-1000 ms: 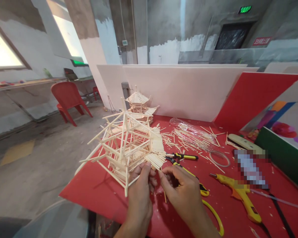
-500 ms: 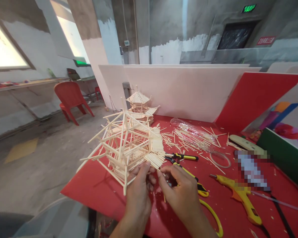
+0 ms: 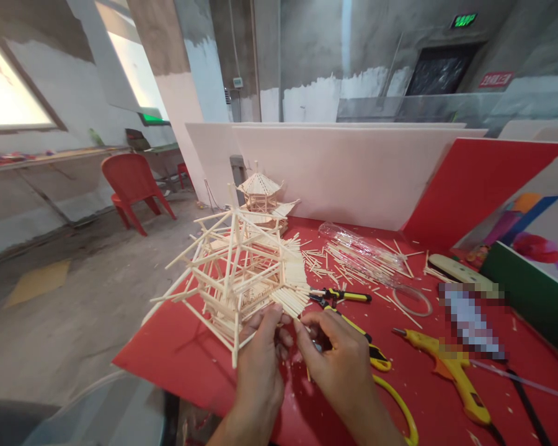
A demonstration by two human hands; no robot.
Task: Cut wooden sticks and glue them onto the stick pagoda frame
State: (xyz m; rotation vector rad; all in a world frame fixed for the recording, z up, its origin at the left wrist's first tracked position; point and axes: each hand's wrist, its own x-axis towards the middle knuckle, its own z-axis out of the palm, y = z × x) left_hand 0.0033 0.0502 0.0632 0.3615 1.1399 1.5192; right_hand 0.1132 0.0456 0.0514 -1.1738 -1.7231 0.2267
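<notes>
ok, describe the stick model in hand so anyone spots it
On the red table, near left corner, sits the stick model, left hand and right hand at its edge. It is the big open frame; the small pavilion behind has a finished roof.

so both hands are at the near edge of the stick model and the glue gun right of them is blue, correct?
No: the glue gun is yellow, not blue, as the head view shows. The rest holds: left hand and right hand are at the near edge of the stick model, the gun lying right of them on the red table.
</notes>
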